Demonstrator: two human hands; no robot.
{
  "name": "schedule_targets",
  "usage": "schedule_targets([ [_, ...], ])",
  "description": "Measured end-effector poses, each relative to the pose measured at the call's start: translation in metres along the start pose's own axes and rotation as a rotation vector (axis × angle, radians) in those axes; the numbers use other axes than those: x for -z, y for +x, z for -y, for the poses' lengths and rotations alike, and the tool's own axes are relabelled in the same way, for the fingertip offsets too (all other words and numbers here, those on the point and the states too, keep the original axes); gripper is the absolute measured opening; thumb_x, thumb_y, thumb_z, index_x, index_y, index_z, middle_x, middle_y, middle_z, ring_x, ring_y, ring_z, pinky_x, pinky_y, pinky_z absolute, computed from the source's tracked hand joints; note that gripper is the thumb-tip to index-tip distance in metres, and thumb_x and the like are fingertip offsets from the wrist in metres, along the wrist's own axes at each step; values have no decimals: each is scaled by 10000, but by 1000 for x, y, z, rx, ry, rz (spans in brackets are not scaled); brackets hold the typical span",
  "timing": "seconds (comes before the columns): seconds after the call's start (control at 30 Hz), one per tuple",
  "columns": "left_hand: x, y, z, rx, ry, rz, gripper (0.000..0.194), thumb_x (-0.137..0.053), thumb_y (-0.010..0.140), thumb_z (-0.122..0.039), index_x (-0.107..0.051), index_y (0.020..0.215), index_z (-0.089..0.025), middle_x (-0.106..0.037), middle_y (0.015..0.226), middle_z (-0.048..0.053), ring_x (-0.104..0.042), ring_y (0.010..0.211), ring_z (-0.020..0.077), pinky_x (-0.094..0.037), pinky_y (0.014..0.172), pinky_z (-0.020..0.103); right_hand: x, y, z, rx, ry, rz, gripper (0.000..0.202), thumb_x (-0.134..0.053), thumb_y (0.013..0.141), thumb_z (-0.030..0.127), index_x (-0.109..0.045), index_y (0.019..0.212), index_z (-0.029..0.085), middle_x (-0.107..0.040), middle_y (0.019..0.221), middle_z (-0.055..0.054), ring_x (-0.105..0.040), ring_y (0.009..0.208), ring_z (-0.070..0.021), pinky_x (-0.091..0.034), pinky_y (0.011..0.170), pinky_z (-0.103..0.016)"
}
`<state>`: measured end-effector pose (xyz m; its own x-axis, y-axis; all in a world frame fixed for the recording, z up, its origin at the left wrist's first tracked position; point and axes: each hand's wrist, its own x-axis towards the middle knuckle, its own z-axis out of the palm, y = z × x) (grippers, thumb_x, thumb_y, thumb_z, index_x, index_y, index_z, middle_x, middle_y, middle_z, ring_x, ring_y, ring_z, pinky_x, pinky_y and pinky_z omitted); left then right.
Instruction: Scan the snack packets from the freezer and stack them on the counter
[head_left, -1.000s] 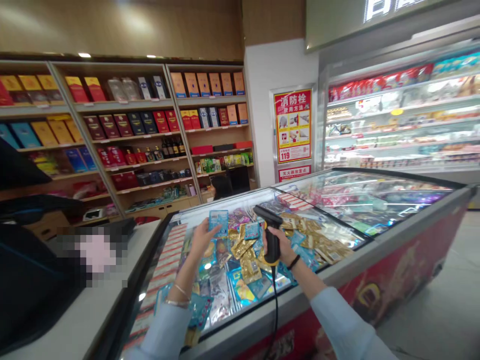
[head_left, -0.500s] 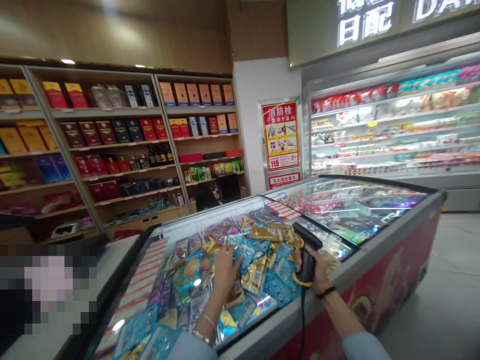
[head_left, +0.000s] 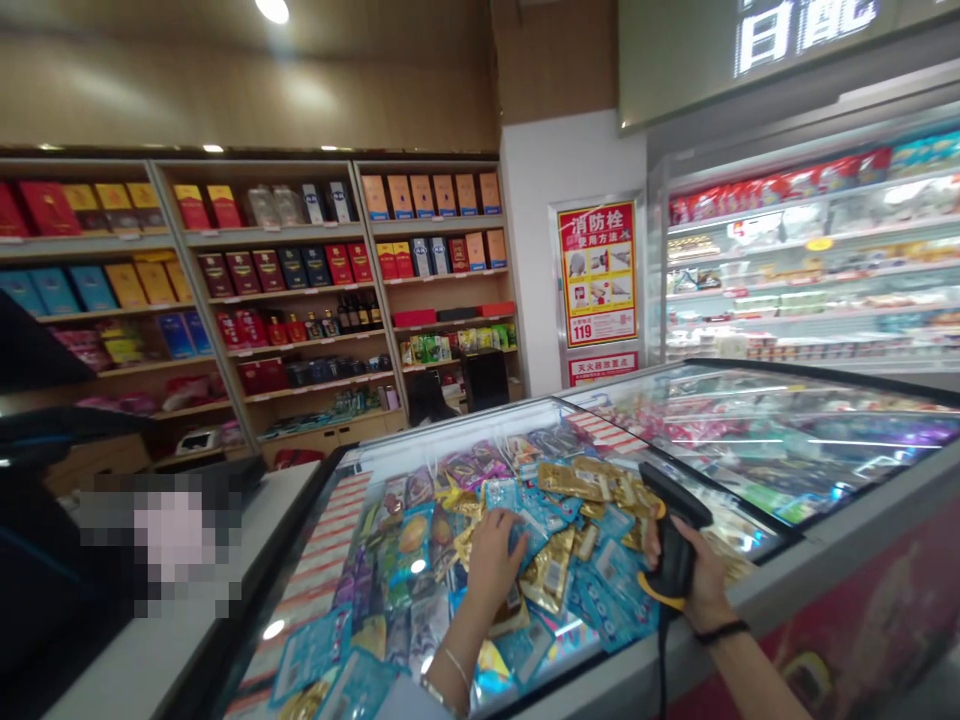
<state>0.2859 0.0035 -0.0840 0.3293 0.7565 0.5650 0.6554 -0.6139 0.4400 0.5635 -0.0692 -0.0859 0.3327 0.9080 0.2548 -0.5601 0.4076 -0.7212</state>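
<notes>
My right hand [head_left: 701,570] is wrapped round a black and yellow barcode scanner [head_left: 675,545], its cord hanging down over the freezer's edge. My left hand [head_left: 493,552] reaches over a pile of snack packets, with its fingers curled on a light blue packet [head_left: 534,535]; the fingertips are partly hidden. Gold packets [head_left: 576,482] lie at the far side of the pile, and another gold packet [head_left: 549,572] is just right of my left hand. More blue packets [head_left: 611,590] spread below the scanner. All of them rest on the glass top of a chest freezer [head_left: 352,545].
At the left stands a pale counter [head_left: 187,640] with a dark device on it. More blue packets [head_left: 311,650] lie on the freezer's near left corner. Shelves of boxed goods [head_left: 292,270] line the back wall, and a lit open fridge [head_left: 810,270] stands at the right.
The view has swung left, so everything sits farther right. My left hand's fingers have gone from spread to curled on a blue packet. The scanner stays in my right hand.
</notes>
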Motion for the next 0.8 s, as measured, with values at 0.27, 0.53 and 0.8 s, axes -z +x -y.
schedule_targets([
  [0.27, -6, -6, -4, 32, -36, -70, 160, -580, 891, -201, -665, 1025, -218, -655, 1113, 74, -604, 1079, 246, -476, 973, 432, 1, -2, 3, -24, -16, 2, 350, -800, 666, 492, -639, 808, 216, -574, 524, 9, -525, 434, -146, -465, 428, -255],
  [0.53, -4, -6, -6, 21, -37, -184, 164, -577, 895, -224, -655, 1040, -217, -629, 1163, 87, -586, 1127, 258, -466, 1004, 473, -1, -4, 5, -21, -18, -13, 356, -816, 630, 491, -636, 777, 221, -545, 506, 8, -498, 423, -154, -448, 399, -270],
  [0.8, -7, -6, -7, 21, -72, -162, 194, -587, 881, -240, -641, 1067, -221, -636, 1164, 93, -580, 1125, 267, -453, 1014, 496, 3, -2, 4, -23, -22, -18, 340, -796, 644, 482, -629, 808, 236, -546, 514, -9, -506, 419, -188, -464, 399, -325],
])
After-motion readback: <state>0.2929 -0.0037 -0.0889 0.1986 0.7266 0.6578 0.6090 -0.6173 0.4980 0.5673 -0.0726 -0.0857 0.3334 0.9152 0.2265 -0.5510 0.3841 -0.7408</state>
